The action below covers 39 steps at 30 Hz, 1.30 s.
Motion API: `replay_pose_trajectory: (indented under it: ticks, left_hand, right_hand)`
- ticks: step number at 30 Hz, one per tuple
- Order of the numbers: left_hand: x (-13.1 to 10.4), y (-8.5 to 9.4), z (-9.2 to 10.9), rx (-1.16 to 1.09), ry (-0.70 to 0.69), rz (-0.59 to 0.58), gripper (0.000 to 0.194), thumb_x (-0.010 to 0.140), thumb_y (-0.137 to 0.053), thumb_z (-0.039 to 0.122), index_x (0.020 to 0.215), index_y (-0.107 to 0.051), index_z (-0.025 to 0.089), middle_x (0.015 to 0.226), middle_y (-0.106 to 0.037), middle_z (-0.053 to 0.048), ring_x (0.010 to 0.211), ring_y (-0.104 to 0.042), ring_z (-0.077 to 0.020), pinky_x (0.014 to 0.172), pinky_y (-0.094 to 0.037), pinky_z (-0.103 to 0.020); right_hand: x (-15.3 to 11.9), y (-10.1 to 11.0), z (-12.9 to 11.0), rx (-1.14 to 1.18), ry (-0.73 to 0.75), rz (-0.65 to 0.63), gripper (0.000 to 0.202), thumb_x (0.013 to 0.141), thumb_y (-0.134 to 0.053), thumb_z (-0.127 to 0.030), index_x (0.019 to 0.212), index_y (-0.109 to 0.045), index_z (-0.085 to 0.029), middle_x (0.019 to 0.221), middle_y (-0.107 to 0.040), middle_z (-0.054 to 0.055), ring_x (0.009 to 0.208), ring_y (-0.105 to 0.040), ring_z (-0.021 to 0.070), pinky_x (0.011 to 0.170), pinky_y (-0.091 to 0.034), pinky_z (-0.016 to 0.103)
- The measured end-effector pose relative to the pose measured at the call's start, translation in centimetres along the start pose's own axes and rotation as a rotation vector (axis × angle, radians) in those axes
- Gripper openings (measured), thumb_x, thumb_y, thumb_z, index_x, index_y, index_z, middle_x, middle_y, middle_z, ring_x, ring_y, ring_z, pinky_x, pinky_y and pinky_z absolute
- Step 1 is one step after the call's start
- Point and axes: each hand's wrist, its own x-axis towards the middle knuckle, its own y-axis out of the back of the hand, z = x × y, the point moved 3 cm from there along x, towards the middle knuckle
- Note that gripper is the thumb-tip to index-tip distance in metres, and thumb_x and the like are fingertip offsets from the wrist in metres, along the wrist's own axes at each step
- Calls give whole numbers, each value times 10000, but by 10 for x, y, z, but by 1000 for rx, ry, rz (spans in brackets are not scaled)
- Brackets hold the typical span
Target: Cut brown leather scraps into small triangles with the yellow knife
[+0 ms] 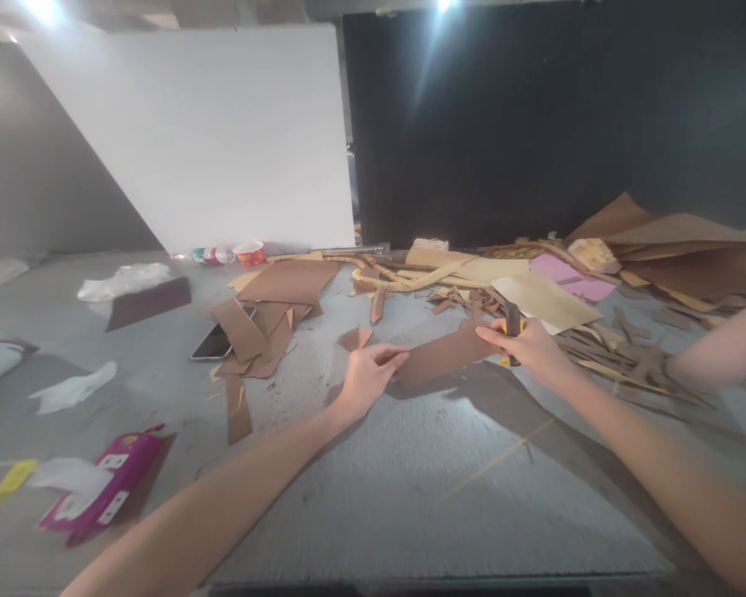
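Brown, flat and smooth-looking, a narrow sheet (451, 356) lies between the two hands, just above or on a grey table (373, 506); contact with the tabletop is hard to judge. The left hand (368, 377) has thumb and fingers nearly together, pinching the sheet's left end. The right hand (535, 348) is curled around a black-and-yellow tool (512, 327), its fingertips touching the sheet's right end.

Close beyond the sheet, small scraps (466, 298) are crowded together, with ropy tan strips (410, 282) curving behind them. A stiff cream sheet (550, 303) lies beyond it to the right, overlapping a pink sheet (575, 278). Right of the sheet spreads a tangled heap of thin strips (622, 352), where another person's forearm (727, 352) reaches in, the hand hidden. Large brown sheets (690, 249) with wavy edges rise farther off on that side.

Left of the sheet, flat brown offcuts (289, 282) overlap a glossy phone (215, 344). Farther left are a crumpled clear plastic bag (124, 282), a limp white tissue (78, 388) and, nearer the wearer, a shiny magenta tissue pack (128, 464). A round red paper cup (249, 253) stands beyond the sheet to the left.
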Motion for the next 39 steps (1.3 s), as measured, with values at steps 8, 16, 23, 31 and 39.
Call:
replay_pose_trajectory:
  ticks: [8, 16, 23, 31, 39]
  left_hand:
    - [0, 0, -2, 19, -8, -26, 331, 910, -786, 497, 971, -869, 183, 891, -838, -69, 669, -734, -170, 631, -625, -282]
    - [5, 5, -4, 18, -1, 37, 301, 929, -757, 461, 945, -864, 180, 923, -847, -72, 680, -739, -168, 640, -621, -278]
    - [2, 2, -1, 5, 31, -1, 319, 942, -744, 480, 965, -846, 179, 932, -845, -69, 621, -737, -159, 599, -603, -267]
    - [0, -2, 2, -11, 39, -94, 360, 959, -711, 527, 980, -800, 179, 887, -830, -65, 632, -748, -179, 635, -632, -298]
    - [-6, -10, 7, 156, 19, -272, 248, 959, -689, 370, 1016, -837, 180, 969, -843, -78, 820, -788, -212, 734, -619, -303]
  right_hand:
    - [2, -2, 5, 109, -102, 35, 495, 780, -825, -706, 748, -741, -219, 590, -512, -23, 567, -456, 151, 541, -332, 296]
    - [5, -4, 11, 234, -157, -54, 508, 786, -817, -708, 823, -747, -206, 541, -427, -45, 522, -394, 135, 525, -299, 299]
    - [3, 0, 6, 176, -191, -22, 476, 786, -816, -682, 831, -741, -214, 545, -469, -35, 531, -411, 140, 515, -304, 290]
    - [5, -1, 8, 140, -165, 8, 461, 827, -773, -678, 856, -762, -218, 524, -462, -41, 510, -416, 146, 513, -336, 300]
    - [3, 1, -6, -123, 8, -177, 461, 836, -733, -668, 764, -772, -214, 648, -597, 9, 614, -494, 171, 596, -355, 308]
